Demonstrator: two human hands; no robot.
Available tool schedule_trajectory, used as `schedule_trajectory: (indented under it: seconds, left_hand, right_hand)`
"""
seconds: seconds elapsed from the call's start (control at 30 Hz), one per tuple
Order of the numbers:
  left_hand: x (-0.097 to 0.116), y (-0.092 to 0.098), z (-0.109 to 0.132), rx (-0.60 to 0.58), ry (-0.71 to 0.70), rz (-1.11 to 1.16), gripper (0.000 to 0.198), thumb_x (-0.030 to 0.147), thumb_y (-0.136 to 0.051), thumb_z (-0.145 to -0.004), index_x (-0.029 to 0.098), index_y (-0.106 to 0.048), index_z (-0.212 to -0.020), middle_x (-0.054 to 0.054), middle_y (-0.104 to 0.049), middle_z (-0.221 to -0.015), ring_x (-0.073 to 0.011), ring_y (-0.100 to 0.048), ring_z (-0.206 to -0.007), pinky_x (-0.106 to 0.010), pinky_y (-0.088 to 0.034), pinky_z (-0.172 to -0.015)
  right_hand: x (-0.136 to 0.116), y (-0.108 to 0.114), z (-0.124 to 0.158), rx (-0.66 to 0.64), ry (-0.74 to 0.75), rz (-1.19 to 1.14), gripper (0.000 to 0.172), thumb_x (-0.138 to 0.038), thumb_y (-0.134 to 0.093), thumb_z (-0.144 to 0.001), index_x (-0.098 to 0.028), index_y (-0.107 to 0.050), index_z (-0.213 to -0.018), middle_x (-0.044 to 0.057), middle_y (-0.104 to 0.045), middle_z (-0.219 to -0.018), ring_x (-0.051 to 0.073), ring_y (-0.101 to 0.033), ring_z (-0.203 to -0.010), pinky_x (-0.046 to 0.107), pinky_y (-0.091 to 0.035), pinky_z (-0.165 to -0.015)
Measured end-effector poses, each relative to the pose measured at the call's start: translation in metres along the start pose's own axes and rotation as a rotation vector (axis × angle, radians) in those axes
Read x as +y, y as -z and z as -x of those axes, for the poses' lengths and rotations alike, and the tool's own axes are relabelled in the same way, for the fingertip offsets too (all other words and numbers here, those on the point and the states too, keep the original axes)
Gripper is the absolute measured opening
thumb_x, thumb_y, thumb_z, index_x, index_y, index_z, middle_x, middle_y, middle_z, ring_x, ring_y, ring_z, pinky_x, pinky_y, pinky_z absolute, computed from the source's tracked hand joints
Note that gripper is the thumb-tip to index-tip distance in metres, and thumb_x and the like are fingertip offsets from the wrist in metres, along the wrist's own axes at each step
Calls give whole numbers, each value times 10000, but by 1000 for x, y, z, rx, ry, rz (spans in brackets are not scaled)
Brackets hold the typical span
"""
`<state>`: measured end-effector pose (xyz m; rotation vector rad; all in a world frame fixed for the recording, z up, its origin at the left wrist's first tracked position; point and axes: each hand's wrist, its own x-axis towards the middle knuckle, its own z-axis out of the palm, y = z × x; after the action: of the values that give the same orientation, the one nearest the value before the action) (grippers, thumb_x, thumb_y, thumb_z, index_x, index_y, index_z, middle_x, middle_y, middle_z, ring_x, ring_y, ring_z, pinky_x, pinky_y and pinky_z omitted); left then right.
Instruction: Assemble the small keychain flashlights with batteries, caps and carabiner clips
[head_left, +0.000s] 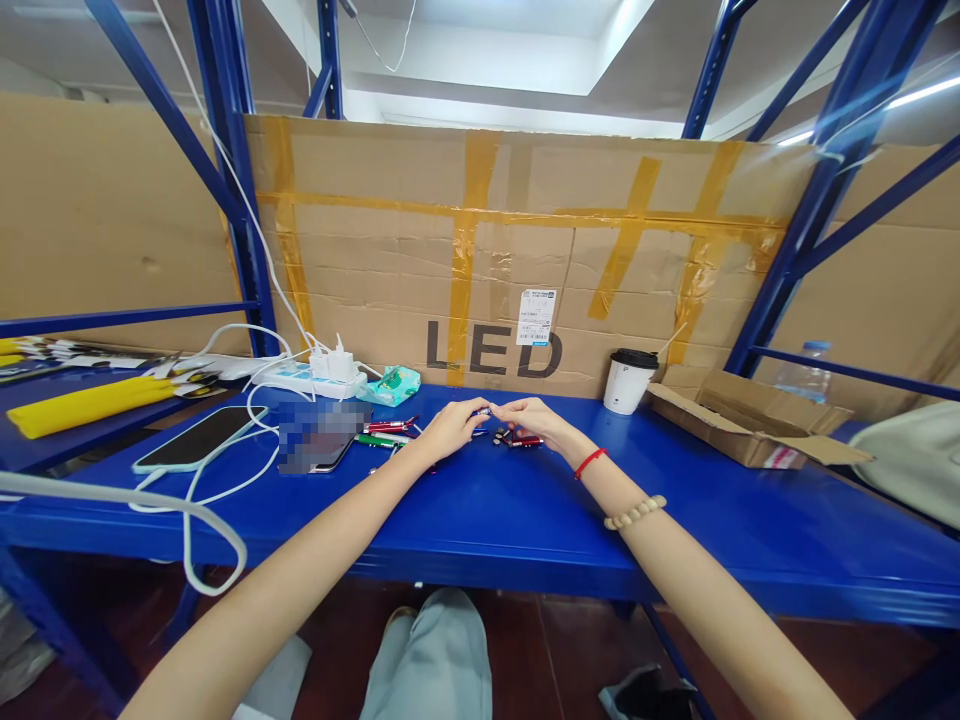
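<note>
My left hand [450, 428] and my right hand [529, 418] meet over the middle of the blue table, fingertips closed. Between them they pinch a small silvery-blue piece [485, 411], mostly hidden by the fingers, so its kind cannot be told. Right below my right hand lie a slim red metallic item [525, 441] and small dark parts [500, 436]. To the left of my left hand are several slim pen-like items, among them a red one [388, 427] and a green one [379, 441]; my left hand partly covers this group.
Leftward lie a phone [202, 438], a dark device [330, 455] partly blurred out, white cables and a power strip [304, 377]. A green soft packet [393, 386] sits behind. At right stand a lidded paper cup [630, 382] and an open cardboard box [739, 425]. Cardboard [375, 270] walls the back.
</note>
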<state>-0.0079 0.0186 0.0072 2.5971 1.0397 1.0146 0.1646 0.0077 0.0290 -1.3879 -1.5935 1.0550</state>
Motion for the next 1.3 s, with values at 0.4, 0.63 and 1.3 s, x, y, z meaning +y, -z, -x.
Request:
schedule_trajectory:
  seconds: [0.4,0.63,1.3]
  left_hand:
    - [-3,-3,-1,-28,-82,13,341,300,-285,-916,138,-570,-1009,-77,-635,-932,-167,-574,-829,-260,-426,-764]
    - [-3,-4,1,-74,-87,-19,304,296,-323,-905,180,-579,-1019,-47,-647,-910,-164,-587,-816,-261,-427,-756]
    - [15,-7,2,159,-132,-21,281,222,-401,-865,168,-602,-1055,-77,-650,-1051,-179,-597,-957,-287,-455,-864]
  right_hand:
    - [0,10,2,-69,3,50,432,-525,-693,-581,-138,-684,-773,-18,-487,-598,47,-382,-534,163,-273,-419]
    - [7,13,0,-179,26,45,422,-537,-702,-551,-133,-607,-631,-51,-428,-531,34,-356,-487,167,-242,-415]
    - [-6,13,10,-350,-262,-413,258,-333,-565,-809,-151,-466,-655,-61,-344,-524,17,-295,-422,81,-252,-333]
